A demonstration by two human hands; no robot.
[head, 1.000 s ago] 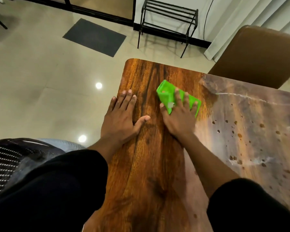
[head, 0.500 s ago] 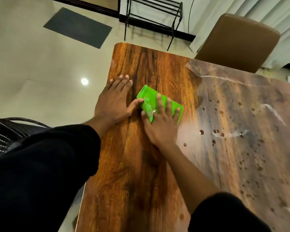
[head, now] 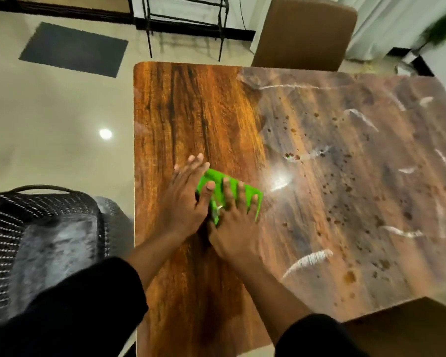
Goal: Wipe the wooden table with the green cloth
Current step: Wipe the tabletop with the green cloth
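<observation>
Both hands (head: 209, 215) on green cloth (head: 232, 193), apparently flat, wooden table (head: 191, 112)

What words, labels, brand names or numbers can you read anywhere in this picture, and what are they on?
None can be read.
green cloth: a small pale tag near the right hand, too blurred to tell whether it bears text.
wooden table, brown chair, mesh chair: no print visible.

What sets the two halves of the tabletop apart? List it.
The left half of the wooden table looks clear, glossy and deep orange-brown; the right half is dull, grey-filmed, with white streaks and dark droplets. The folded green cloth lies at their boundary. Both show the same wood grain.
</observation>
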